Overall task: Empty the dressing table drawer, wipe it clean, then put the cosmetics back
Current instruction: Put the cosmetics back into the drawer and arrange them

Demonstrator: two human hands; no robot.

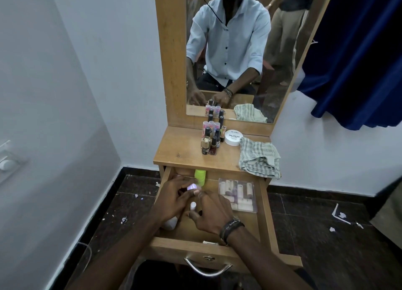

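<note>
The wooden drawer (264, 204) of the dressing table is pulled out. Both hands are inside it. My left hand (174, 197) curls its fingers round a small item with a pale purple cap (192, 187). My right hand (210, 213) pinches a small white tube (193, 206). A lime green bottle (200, 176) lies at the drawer's back. At the right sits a clear box of small tubes (238, 195). A white bottle (170, 223) lies under my left wrist. On the tabletop (180, 150) stand several nail polish bottles (211, 137), a white nail polish jar (233, 137) and a striped cloth (258, 157).
The mirror (239, 50) rises behind the tabletop. A white wall stands close on the left. A blue curtain (359, 61) hangs at the right. The dark floor (326, 235) holds scattered paper scraps. The drawer's metal handle (207, 269) is near me.
</note>
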